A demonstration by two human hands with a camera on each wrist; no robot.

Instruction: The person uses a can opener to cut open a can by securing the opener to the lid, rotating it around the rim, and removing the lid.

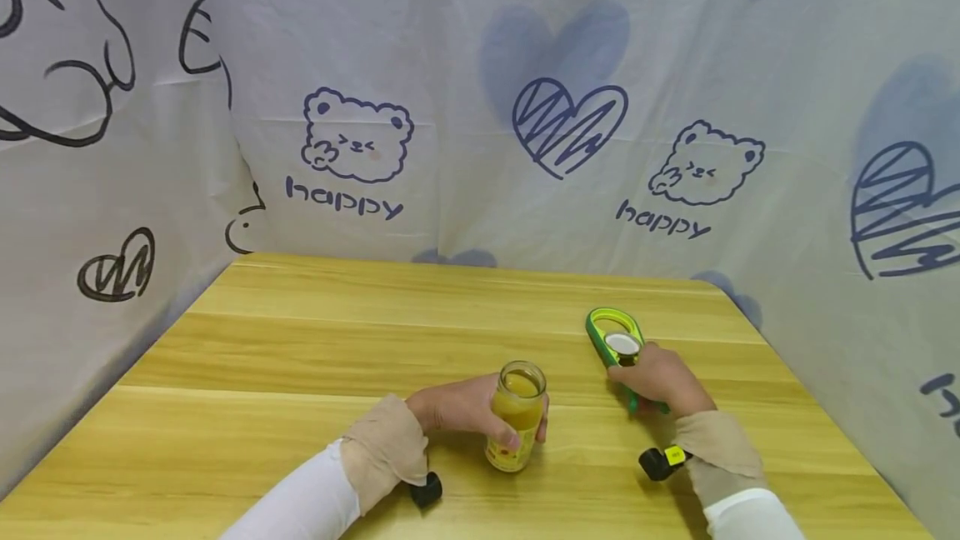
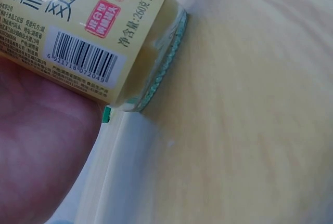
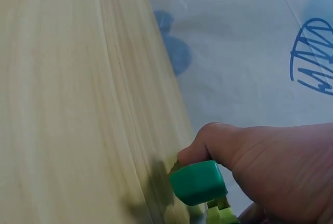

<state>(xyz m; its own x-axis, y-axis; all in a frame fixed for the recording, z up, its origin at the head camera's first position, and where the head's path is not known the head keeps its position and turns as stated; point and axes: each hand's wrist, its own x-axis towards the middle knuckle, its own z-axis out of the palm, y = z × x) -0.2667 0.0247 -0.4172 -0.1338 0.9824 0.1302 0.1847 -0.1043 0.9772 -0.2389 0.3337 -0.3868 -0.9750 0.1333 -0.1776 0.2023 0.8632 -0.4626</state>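
Note:
My left hand (image 1: pixel 471 408) grips a lidless glass jar (image 1: pixel 519 407) of yellow contents, fingers around its far side and thumb across the front. The jar is upright over the table in the head view. In the left wrist view, the printed label with a barcode (image 2: pixel 80 56) and the jar's ridged glass base face the camera. To the right, my right hand (image 1: pixel 663 377) holds a green and yellow jar opener (image 1: pixel 600 338) by its handles, its ring end pointing away. A round white lid (image 1: pixel 622 345) shows at the opener's ring, close to the fingertips.
Wood-grain table (image 1: pixel 337 332) lies under both hands. A white curtain (image 1: pixel 465 48) printed with hearts and bears rises behind the table and along its sides. Small black wrist cameras (image 1: pixel 426 490) hang near each wrist, over tan wraps.

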